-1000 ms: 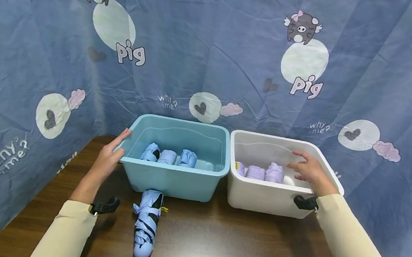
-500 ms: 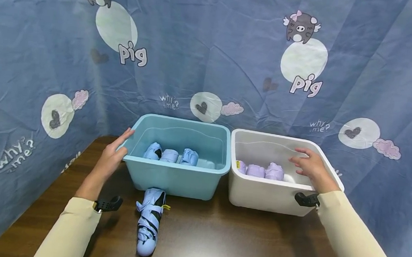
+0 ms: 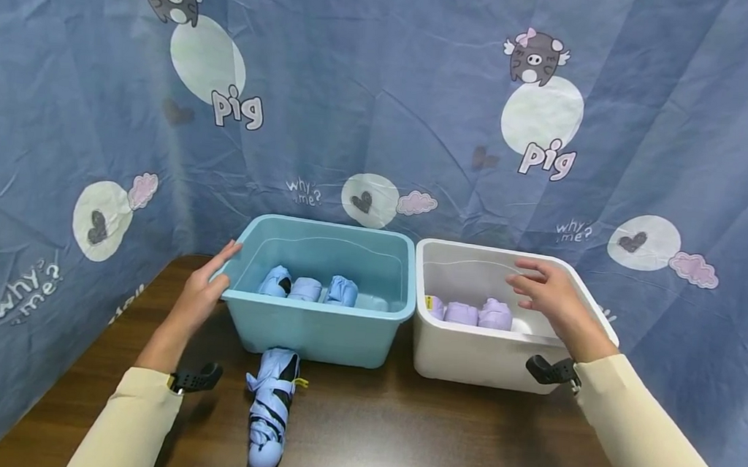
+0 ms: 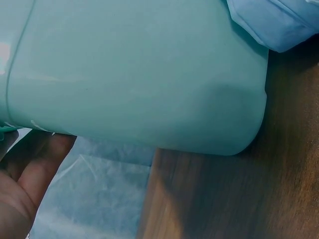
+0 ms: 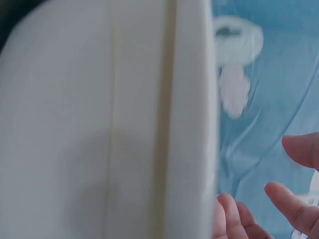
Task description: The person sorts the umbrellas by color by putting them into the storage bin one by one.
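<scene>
My left hand [image 3: 201, 293] lies at the left rim of the light blue bin [image 3: 313, 331], fingers stretched along it. In the left wrist view, its fingers [image 4: 45, 159] meet the bin's outer side. My right hand [image 3: 550, 299] hovers over the right part of the white bin [image 3: 476, 362], fingers spread and holding nothing. On the table, before the blue bin, lies a light blue folded umbrella [image 3: 269, 416] with black showing between its wraps and a yellow tag. Several blue folded umbrellas [image 3: 306, 289] sit in the blue bin. Several lilac ones [image 3: 461, 314] fill the white bin's left part.
Both bins stand side by side on a dark wooden table [image 3: 398, 433], close to a blue printed curtain [image 3: 332, 98] hanging behind. The curtain also runs along the left side. The table's left edge shows beyond my left forearm.
My right hand has risen slightly and moved a little left over the white bin. The left hand stays at the blue bin's rim. The view has shifted slightly.
</scene>
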`<action>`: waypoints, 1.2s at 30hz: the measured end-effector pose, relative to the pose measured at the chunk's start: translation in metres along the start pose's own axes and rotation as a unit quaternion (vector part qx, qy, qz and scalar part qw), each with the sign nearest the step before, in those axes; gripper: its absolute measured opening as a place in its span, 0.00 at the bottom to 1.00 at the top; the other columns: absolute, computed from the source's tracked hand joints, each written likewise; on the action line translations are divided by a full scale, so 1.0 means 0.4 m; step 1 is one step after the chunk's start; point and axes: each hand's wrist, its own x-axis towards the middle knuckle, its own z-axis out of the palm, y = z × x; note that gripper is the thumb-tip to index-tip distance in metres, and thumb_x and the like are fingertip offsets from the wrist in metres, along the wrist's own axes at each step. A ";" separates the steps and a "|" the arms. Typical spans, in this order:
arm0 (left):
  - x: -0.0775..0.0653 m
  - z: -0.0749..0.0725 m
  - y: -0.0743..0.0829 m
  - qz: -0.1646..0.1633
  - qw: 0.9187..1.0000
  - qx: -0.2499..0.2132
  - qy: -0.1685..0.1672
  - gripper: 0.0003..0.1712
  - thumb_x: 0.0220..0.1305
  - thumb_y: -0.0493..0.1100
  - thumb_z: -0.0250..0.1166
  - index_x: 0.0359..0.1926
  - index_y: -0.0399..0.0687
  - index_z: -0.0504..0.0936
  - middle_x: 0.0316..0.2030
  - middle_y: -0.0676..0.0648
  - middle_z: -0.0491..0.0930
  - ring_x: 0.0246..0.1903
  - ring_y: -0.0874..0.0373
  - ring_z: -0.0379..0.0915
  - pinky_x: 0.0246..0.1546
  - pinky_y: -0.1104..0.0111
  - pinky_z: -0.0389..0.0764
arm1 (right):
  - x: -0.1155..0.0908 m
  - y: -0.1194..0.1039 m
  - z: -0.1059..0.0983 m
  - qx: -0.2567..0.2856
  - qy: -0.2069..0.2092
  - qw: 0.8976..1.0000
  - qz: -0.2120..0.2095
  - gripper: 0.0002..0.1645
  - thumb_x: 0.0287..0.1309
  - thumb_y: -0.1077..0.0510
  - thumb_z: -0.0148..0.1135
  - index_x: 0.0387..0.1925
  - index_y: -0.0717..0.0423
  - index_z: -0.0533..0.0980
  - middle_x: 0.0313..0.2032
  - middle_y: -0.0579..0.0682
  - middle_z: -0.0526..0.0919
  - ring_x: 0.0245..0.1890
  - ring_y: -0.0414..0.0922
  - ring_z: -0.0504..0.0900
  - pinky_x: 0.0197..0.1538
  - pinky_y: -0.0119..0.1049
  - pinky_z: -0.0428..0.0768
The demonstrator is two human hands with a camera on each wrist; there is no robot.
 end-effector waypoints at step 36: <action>0.006 0.007 -0.015 0.000 1.000 -0.007 0.009 0.34 0.64 0.31 0.42 0.73 0.45 0.60 0.74 0.42 0.50 0.71 0.40 0.45 0.63 0.42 0.54 | -0.201 -0.193 0.414 0.126 -0.253 0.956 -0.084 0.24 0.62 0.56 0.62 0.59 0.57 0.73 0.53 0.61 0.76 0.46 0.51 0.80 0.44 0.44 0.82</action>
